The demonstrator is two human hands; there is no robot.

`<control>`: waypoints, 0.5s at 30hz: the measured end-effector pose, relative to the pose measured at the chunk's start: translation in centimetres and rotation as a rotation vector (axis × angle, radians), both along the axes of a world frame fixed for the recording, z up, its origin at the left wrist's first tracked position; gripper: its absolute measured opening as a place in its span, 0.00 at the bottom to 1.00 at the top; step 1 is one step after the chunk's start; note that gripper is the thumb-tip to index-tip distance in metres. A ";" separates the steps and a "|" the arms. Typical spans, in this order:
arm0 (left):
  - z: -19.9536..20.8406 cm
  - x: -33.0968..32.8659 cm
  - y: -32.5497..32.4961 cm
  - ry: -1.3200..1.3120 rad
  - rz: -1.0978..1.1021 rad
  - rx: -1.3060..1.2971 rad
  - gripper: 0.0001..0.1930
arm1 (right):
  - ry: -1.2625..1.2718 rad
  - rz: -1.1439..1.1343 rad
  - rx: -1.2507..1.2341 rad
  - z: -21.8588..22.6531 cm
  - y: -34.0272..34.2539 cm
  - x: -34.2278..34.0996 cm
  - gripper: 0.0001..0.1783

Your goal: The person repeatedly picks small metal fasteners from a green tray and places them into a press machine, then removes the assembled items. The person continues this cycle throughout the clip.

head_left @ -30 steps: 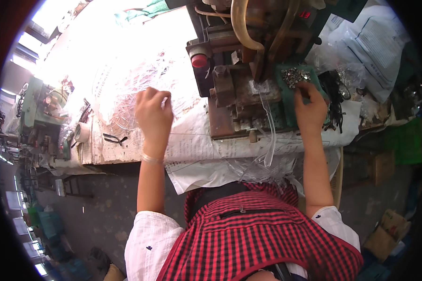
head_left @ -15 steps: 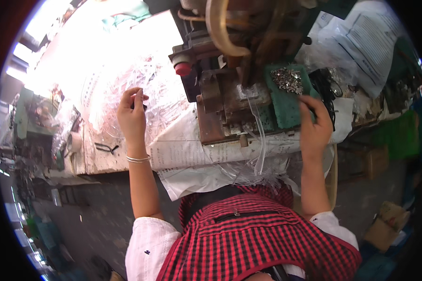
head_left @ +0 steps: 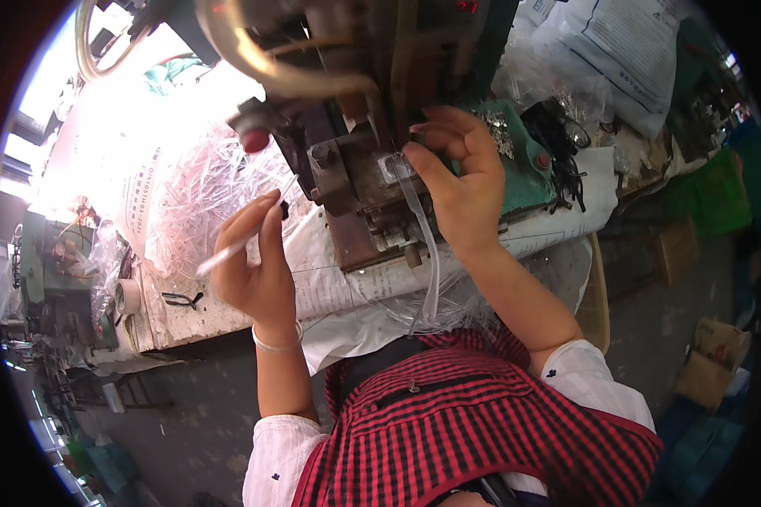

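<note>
My left hand (head_left: 258, 269) is closed in a pinch around a thin clear plastic strip (head_left: 221, 257), beside the pile of clear strips (head_left: 196, 215). A small dark bit shows at its fingertips. My right hand (head_left: 472, 190) reaches to the press machine (head_left: 334, 165), thumb and forefinger brought together just over the small metal fixture (head_left: 391, 169). What those fingers hold is too small to make out. From the fixture another clear strip (head_left: 431, 279) hangs toward my apron. Behind my right hand, small shiny metal parts (head_left: 500, 135) lie in a green tray (head_left: 524, 190).
A red button (head_left: 254, 140) sticks out at the machine's left. Black-handled snips (head_left: 183, 300) and a tape roll (head_left: 128, 297) lie on the left of the bench. Black cords (head_left: 566, 169) and a white printed sack (head_left: 621, 55) are at the right.
My right hand has gone from the green tray leftward to the fixture. A clear strip now shows in my left hand, which has come slightly nearer to me. The whole view has shifted.
</note>
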State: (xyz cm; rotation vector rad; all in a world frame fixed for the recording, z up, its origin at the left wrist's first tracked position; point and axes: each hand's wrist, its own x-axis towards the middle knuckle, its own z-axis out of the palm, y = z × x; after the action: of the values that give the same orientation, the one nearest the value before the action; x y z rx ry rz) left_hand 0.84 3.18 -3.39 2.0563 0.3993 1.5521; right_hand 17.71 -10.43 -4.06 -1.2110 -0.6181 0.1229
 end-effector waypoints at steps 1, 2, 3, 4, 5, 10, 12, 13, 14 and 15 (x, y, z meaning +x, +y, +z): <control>1.2 0.1 -1.0 -0.070 -0.092 0.044 0.08 | 0.024 0.026 0.006 0.0 -0.1 0.0 0.23; 2.4 0.1 -1.8 -0.081 -0.099 0.132 0.09 | 0.011 0.028 0.014 0.5 0.0 -0.2 0.23; 2.8 0.0 -2.4 -0.060 -0.104 0.189 0.10 | 0.001 0.033 0.019 1.4 0.2 -0.7 0.23; 3.1 -0.2 -3.0 -0.040 -0.110 0.245 0.10 | -0.008 0.036 0.024 2.1 0.2 -1.1 0.23; 3.5 -0.4 -3.6 0.079 -0.084 0.333 0.11 | 0.072 0.091 -0.002 2.4 -0.3 -1.2 0.26; 1.7 3.3 -5.0 0.186 -0.211 0.614 0.17 | -0.209 0.114 -0.213 3.5 -3.7 0.5 0.30; 1.2 4.6 -5.1 0.164 -0.224 0.657 0.14 | -0.312 -0.064 -0.313 1.5 -4.1 4.2 0.29; 1.1 5.1 -5.0 0.150 -0.220 0.681 0.14 | -0.283 -0.233 -0.338 -0.4 -4.8 6.4 0.28; 0.8 5.6 -4.9 0.136 -0.216 0.700 0.13 | -0.254 -0.403 -0.365 -2.8 -5.7 8.6 0.27; 0.6 5.9 -4.7 0.115 -0.253 0.700 0.14 | -0.191 -0.415 -0.452 -5.2 -6.8 10.4 0.25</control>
State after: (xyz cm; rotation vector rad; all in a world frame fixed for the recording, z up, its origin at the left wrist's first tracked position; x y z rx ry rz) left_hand 6.76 -1.48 -2.82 2.5861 -0.4218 1.5518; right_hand 28.11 -17.22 -9.24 -1.7797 -0.5039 -0.2167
